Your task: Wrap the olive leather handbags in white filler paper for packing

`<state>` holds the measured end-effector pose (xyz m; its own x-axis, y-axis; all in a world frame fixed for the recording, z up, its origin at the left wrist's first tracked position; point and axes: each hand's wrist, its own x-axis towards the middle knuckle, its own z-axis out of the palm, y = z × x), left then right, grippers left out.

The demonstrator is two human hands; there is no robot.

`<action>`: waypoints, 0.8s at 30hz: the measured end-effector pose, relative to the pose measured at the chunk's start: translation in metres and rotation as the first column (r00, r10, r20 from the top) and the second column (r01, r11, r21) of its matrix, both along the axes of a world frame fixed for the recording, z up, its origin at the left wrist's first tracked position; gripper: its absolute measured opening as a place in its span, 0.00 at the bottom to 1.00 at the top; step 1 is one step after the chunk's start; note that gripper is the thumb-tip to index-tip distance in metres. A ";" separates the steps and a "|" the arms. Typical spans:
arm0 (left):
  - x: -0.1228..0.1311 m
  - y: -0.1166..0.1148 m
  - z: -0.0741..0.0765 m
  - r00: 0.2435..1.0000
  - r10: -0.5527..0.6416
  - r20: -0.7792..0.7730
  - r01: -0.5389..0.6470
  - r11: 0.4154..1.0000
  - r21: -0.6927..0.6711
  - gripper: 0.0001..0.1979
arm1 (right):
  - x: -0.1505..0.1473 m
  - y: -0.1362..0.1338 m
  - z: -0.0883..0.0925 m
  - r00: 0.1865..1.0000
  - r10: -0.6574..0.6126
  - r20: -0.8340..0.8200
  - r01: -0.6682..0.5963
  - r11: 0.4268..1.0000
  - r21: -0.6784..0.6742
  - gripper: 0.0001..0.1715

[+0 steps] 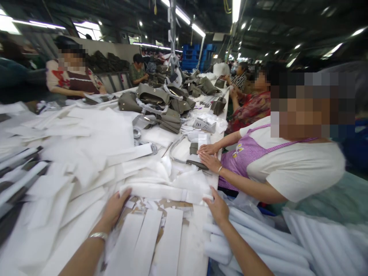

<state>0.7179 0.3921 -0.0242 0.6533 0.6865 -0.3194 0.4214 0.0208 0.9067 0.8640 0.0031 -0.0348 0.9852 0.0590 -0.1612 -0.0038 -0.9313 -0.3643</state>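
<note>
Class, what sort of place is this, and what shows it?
Most likely a bag-making factory floor: a long worktable heaped with white padding strips, unfinished olive bags piled down its middle, and workers seated along both sides under strip lights.

My white foam strips point(161, 191) cover the bench; the bags point(156, 100) beyond are olive-grey, my neighbour's apron point(244, 157) is purple gingham, and my bracelet point(97, 235) is silver.
</note>
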 end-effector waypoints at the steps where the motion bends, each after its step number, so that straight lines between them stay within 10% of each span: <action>1: 0.000 -0.003 0.003 1.000 0.012 0.016 -0.011 1.000 -0.028 0.20 | 0.000 -0.001 0.001 1.000 0.002 -0.007 -0.002 1.000 0.008 0.38; 7: -0.006 -0.002 0.019 0.983 0.087 0.159 -0.075 0.994 -0.078 0.10 | 0.009 -0.003 0.014 0.997 0.069 -0.024 -0.065 0.991 0.118 0.41; 13: -0.055 -0.005 0.076 0.926 0.143 0.348 -0.094 0.984 -0.154 0.17 | -0.008 -0.007 0.060 0.981 0.183 0.061 -0.192 0.951 0.244 0.33; 20: -0.199 -0.008 0.128 0.859 0.395 0.326 -0.373 0.918 -0.132 0.27 | -0.100 -0.017 0.109 0.891 0.411 -0.191 -0.340 0.885 0.319 0.34; 24: -0.301 -0.025 0.144 0.816 0.526 0.238 -0.531 0.846 -0.049 0.29 | -0.185 -0.025 0.119 0.524 0.676 -0.518 -0.340 0.724 0.601 0.27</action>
<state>0.4167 0.3666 0.1201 0.2412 0.9521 -0.1882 0.1266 0.1613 0.9787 0.6791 -0.0216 0.0844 0.3707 0.7312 -0.5726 0.0297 -0.6256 -0.7796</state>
